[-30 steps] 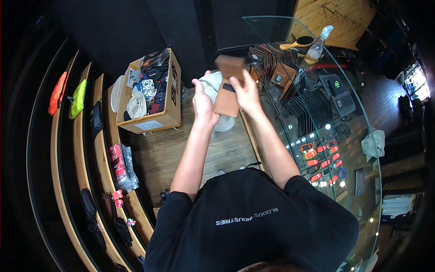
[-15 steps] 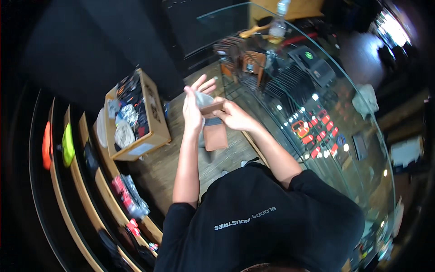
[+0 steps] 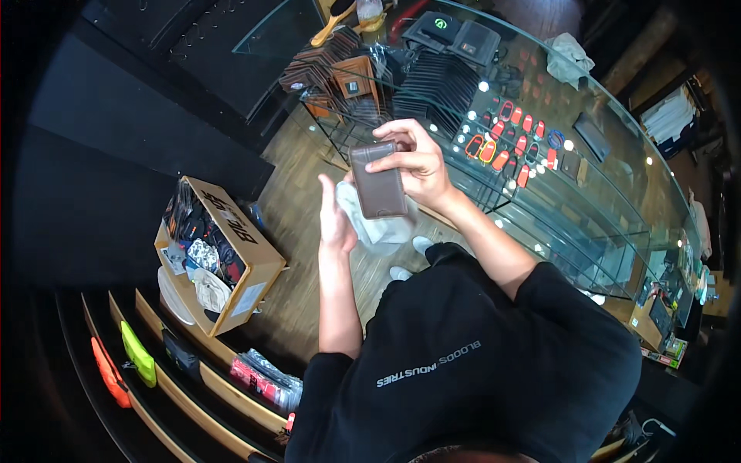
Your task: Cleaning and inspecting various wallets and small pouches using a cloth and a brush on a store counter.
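A closed dark brown leather wallet (image 3: 378, 181) is held up in front of me by my right hand (image 3: 421, 166), with fingers across its face and around its upper right edge. Just left of it is my left hand (image 3: 337, 224), thumb pointing up. Its other fingers are largely hidden by a pale cloth (image 3: 374, 228), which lies against that hand and hangs behind and below the wallet.
At the right stands a glass display case (image 3: 571, 193) with red tags, stacked wallets (image 3: 436, 92) and a brush (image 3: 334, 23). An open cardboard box (image 3: 251, 255) of caps and packets sits at the left, above wooden shelves (image 3: 247, 390) with bagged goods.
The wallet, open with its tan inside showing half a second ago, is now closed with its dark outside showing. My right hand has risen and moved right; the view has turned.
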{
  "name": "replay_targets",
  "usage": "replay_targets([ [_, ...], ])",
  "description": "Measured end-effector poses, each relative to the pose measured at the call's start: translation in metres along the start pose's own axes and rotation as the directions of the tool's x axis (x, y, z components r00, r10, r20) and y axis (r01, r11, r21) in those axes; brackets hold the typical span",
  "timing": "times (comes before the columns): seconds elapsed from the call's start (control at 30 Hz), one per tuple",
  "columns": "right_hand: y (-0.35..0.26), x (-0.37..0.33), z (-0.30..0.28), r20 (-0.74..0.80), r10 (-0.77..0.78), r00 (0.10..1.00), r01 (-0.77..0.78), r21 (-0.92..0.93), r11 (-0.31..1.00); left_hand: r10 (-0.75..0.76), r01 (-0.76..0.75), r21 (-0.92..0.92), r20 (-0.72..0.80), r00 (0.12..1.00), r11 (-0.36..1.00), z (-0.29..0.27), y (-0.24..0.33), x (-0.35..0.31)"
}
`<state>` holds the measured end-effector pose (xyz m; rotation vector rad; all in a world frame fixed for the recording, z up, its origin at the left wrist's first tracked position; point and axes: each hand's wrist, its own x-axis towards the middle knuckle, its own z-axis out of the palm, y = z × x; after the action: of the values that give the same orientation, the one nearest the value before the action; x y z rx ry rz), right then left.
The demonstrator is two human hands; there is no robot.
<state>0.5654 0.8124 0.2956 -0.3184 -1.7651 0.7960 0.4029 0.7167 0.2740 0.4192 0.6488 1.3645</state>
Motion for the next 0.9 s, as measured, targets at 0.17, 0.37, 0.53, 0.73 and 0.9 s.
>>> replay_targets([
  [0.17,-0.01,-0.011,0.001,-0.083,0.134,0.987,-0.146,-0.146,0.979,0.022,-0.071,0.421,0.12,0.992,0.904,0.004,-0.008,0.004],
  [0.37,-0.038,-0.01,-0.021,0.154,0.388,0.909,-0.268,-0.497,0.825,-0.106,0.06,0.36,0.109,0.988,0.931,0.011,-0.016,0.002],
  [0.53,-0.044,-0.004,-0.023,0.006,0.423,0.906,-0.357,-0.526,0.772,-0.183,0.181,0.121,0.005,0.983,0.976,0.02,-0.039,0.0],
  [0.73,-0.03,-0.015,-0.057,0.401,0.572,0.715,-0.696,0.333,0.637,0.066,-0.071,-0.033,-0.134,0.989,0.997,0.021,-0.071,0.013],
  [0.9,-0.051,-0.04,-0.058,0.404,0.481,0.778,-0.606,0.281,0.745,0.441,-0.294,-0.573,0.133,0.888,0.765,0.024,-0.097,0.043],
])
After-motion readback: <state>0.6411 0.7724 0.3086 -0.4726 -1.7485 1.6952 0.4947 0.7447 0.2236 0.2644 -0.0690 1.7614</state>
